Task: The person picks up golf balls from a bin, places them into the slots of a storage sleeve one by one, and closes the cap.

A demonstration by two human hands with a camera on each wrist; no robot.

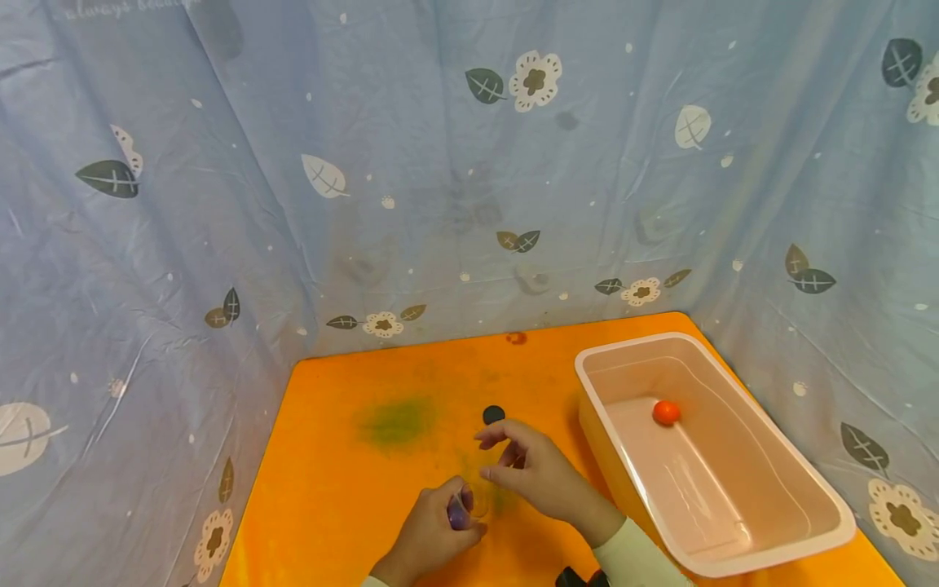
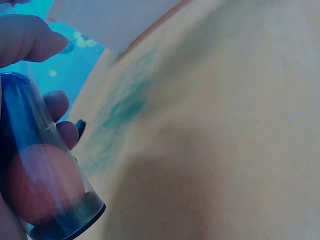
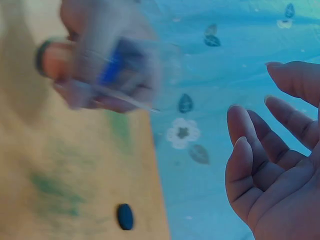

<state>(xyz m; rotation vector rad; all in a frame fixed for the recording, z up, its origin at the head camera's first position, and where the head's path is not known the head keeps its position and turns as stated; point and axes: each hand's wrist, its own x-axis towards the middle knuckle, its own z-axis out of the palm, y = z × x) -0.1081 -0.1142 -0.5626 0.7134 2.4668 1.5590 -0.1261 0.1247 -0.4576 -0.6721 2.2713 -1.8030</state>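
Observation:
My left hand grips a clear plastic tube lying sideways in the head view. Inside, a ball sits against the tube's dark end cap; something blue shows farther up the tube. That ball looks purple in the head view and reddish in the left wrist view. Just right of the tube, my right hand hovers with loosely curled fingers and holds nothing. Beyond its fingertips a black round disc lies flat on the orange table.
On the right stands a pale pink plastic tub with an orange-red ball in it. A black object pokes in at the bottom edge. Patterned blue curtain encloses the table, which has a green smear.

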